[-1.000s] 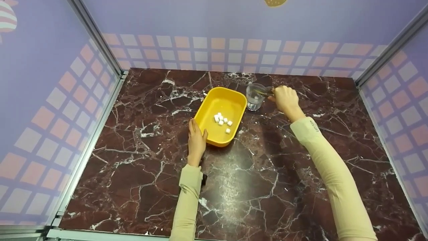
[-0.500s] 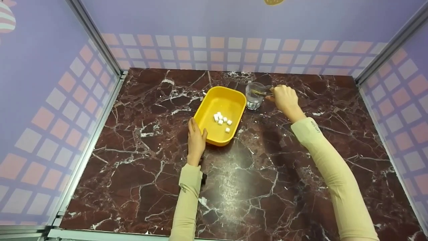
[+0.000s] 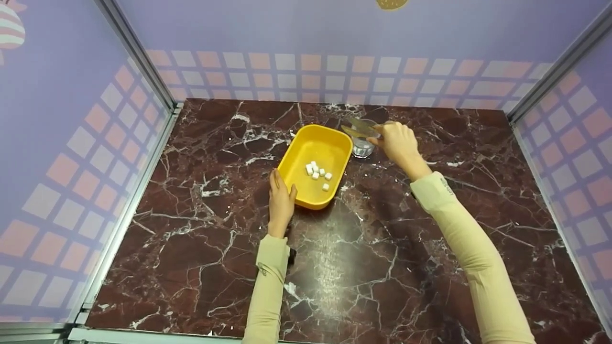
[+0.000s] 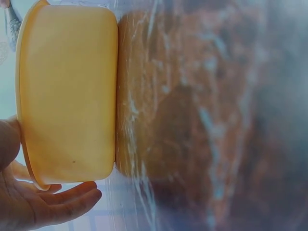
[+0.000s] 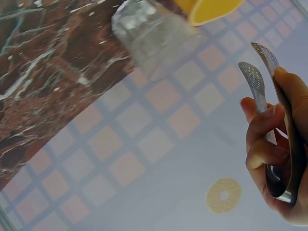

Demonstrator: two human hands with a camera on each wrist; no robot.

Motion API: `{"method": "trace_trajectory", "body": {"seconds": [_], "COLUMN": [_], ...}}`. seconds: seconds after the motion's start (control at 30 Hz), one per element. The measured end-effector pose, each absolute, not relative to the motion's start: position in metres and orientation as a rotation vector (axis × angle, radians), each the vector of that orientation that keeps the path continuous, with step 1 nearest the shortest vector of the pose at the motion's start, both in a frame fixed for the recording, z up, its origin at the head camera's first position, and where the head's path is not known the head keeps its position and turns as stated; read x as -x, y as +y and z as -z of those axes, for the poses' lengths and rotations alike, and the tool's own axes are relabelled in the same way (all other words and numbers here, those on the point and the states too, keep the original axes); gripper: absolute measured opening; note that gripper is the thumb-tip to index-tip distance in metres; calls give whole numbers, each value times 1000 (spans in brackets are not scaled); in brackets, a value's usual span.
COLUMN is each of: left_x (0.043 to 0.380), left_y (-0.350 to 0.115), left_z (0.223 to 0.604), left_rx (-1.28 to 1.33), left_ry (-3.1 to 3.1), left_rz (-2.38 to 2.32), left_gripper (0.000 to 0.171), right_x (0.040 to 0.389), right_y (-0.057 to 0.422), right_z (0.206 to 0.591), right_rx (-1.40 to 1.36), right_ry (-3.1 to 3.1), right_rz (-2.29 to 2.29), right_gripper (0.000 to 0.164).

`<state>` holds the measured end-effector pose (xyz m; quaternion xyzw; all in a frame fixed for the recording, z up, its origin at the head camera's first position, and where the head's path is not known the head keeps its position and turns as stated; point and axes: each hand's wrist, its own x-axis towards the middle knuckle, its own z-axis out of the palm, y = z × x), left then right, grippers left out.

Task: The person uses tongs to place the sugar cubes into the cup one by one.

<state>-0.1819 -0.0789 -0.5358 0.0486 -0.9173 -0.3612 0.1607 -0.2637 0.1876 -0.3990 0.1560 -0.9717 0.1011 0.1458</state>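
A yellow plastic tub stands on the table with several small white cubes in its near half. My left hand grips its near left side, thumb at the rim and fingers along the outer wall. In my right hand I hold metal tongs with perforated, spoon-like ends. The tong tips stand apart with nothing between them, over the glass and close to the tub's far right corner. A clear drinking glass stands upright right beside the tub, its upper part overlapped by the tongs.
The dark red marbled tabletop is enclosed by a lilac back wall with pink and white squares, and by side panels in metal frames. A dark band shows at my left wrist.
The tongs have come up out of the glass and moved left, so their tips now show above it near the tub. My left hand, the tub and the cubes stay in place.
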Motion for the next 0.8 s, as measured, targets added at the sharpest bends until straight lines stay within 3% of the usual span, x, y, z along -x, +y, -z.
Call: {"method": "trace_trajectory", "body": {"seconds": [0.37,0.8], "left_x": [182,181], "left_y": [-78,-78], "left_z": [534,532], "left_rx": [-158,-166], "left_ry": [-2629,-2644], "left_rz": [1004,1015], "left_gripper": [59,60], "right_x": [247,241], "right_y": [151,117], "right_z": [395,422], "right_rx": [-556,-678], "right_ry": [-2899,-2928], "right_rz": [-143,32], "right_gripper": [34,34]}}
